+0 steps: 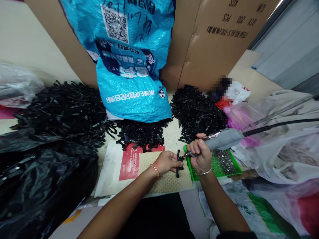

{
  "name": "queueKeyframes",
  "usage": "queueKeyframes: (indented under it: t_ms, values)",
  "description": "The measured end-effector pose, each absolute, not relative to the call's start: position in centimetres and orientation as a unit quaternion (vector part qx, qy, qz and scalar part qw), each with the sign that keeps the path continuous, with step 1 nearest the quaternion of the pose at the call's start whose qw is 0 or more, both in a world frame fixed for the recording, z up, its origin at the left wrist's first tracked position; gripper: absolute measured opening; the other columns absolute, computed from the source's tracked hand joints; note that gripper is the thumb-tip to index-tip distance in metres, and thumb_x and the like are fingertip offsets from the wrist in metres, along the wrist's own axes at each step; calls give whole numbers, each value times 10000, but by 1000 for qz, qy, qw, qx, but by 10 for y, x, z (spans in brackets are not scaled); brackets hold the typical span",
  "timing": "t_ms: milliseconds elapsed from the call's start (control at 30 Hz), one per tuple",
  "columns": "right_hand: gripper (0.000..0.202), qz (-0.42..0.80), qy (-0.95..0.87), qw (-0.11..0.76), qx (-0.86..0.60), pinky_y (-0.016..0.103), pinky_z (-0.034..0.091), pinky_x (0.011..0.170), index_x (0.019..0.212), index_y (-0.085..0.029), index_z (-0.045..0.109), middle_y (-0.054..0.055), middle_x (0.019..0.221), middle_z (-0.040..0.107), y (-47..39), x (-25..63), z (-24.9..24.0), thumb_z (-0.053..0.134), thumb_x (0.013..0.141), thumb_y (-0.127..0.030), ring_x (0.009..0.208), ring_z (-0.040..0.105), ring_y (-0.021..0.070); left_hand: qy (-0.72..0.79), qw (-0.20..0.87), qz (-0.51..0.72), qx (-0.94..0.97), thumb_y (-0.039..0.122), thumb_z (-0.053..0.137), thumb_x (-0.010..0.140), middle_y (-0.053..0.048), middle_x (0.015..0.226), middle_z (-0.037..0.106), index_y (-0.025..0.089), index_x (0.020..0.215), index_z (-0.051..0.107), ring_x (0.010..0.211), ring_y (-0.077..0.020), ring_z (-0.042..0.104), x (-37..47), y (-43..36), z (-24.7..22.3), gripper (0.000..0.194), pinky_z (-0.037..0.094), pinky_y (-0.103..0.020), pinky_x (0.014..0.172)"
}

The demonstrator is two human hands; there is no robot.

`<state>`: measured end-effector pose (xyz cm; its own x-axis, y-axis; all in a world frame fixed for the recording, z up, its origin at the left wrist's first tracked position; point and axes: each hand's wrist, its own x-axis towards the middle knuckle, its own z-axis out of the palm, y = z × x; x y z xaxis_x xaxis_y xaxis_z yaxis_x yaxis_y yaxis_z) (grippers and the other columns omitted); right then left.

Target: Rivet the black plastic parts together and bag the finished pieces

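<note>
My left hand (164,162) pinches a small black plastic part (178,171) with a crossbar shape, held just above a tan honeycomb-patterned mat (161,186). My right hand (202,157) is wrapped round the front of a grey electric screwdriver (223,140), its cord running off to the right. The screwdriver's tip points left and meets the black part or comes very close to it; which one I cannot tell. Beside my right hand sits a green tray (216,177) with small metal screws (225,161) in it.
Heaps of black plastic parts (64,113) lie at the left, in the middle and at the right (199,113). A blue woven sack (134,89) stands behind the middle heap, against a cardboard box (214,49). A black plastic bag (62,179) fills the near left; clear bags (286,146) crowd the right.
</note>
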<state>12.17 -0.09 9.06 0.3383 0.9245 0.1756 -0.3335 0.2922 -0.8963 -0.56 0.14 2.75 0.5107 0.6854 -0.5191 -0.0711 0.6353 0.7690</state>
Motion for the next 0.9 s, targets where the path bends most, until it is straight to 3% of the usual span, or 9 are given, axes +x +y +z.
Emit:
queueKeyframes:
  t_ms: [900]
  values:
    - [217, 443, -360, 733, -370, 240, 330, 470, 924, -231, 587, -111, 450, 335, -2, 122, 78, 695, 789, -362, 407, 309, 76, 435, 793, 226, 362, 324, 921, 442, 16, 578, 620, 133, 663, 552, 565, -125, 628, -4, 3, 26, 471, 517, -233, 521]
